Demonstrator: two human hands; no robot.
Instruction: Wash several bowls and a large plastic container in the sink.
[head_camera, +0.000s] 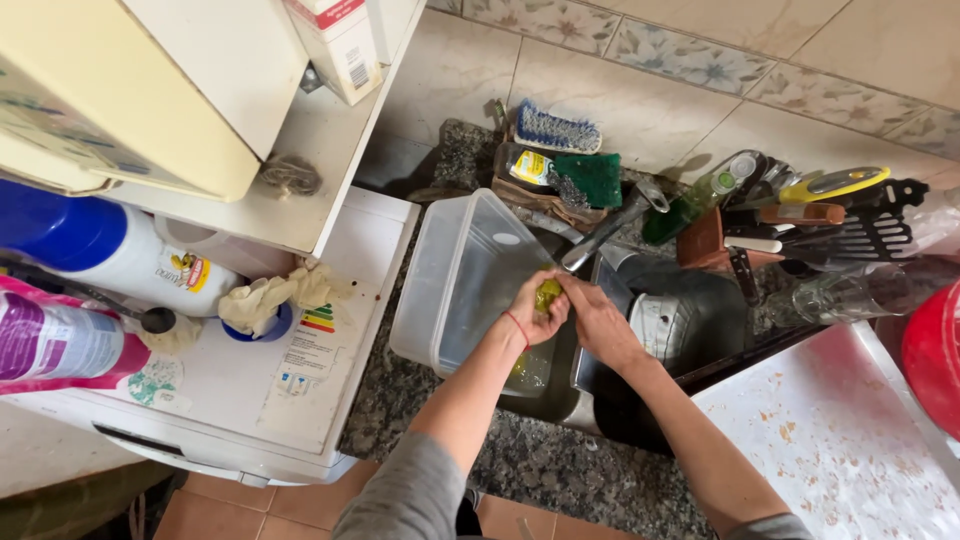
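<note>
My left hand (532, 314) and my right hand (598, 322) meet over the sink (560, 395), under the metal tap (612, 230). Between them sits a small yellow-green object (548, 294), perhaps a fruit or sponge; the left hand cups it and the right hand's fingers press on it from the side. A red string circles my left wrist. A clear plastic tub (465, 280) leans in the sink just left of my hands. A dark metal pot (680, 315) lies in the sink to their right.
Behind the tap stand a blue brush (556, 130), a green scouring pad (595, 178) and a green bottle (700, 195). Utensils fill a holder (800, 225) at right. A white appliance (250, 390) with bottles stands left; a speckled board (840, 440) and red bowl (935, 355) lie right.
</note>
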